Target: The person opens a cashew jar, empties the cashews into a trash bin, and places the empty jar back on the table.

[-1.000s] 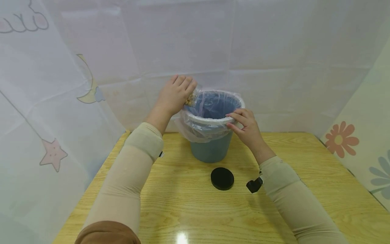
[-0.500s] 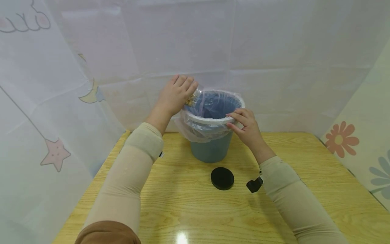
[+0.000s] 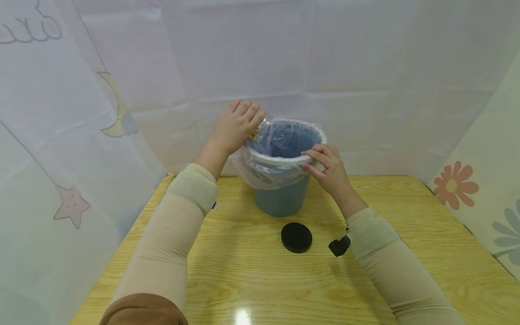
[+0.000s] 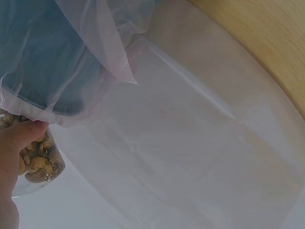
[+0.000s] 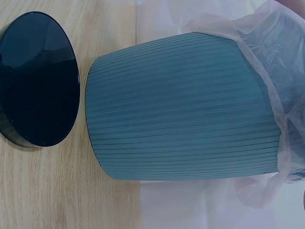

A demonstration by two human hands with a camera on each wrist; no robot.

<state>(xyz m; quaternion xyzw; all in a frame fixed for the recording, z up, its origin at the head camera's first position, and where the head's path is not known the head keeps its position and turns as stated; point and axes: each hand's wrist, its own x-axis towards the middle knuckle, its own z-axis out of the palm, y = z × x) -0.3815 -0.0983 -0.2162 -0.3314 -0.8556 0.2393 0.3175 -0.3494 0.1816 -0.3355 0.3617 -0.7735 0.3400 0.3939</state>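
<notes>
My left hand (image 3: pixel 233 127) grips a clear jar (image 3: pixel 263 128), tipped with its mouth toward the inside of a blue-green trash bin (image 3: pixel 280 199). Brown and yellowish nuts (image 4: pixel 40 164) fill part of the jar in the left wrist view, where my thumb lies along its side. A thin, pale pink bag (image 3: pixel 262 174) lines the bin and hangs over its white rim. My right hand (image 3: pixel 331 169) pinches the rim at the near right, fingers on top and thumb below. The bin stands upright; its bottom inside is hidden.
A round black lid (image 3: pixel 296 238) lies on the wooden table (image 3: pixel 243 275) in front of the bin. White printed sheets (image 3: pixel 365 90) hang close behind the bin and at both sides. A black wrist device (image 3: pixel 339 247) juts from my right sleeve.
My left hand has shifted very slightly right and tipped the jar a little further. Fewer nuts show beside my fingers. My right hand and the bin have stayed put.
</notes>
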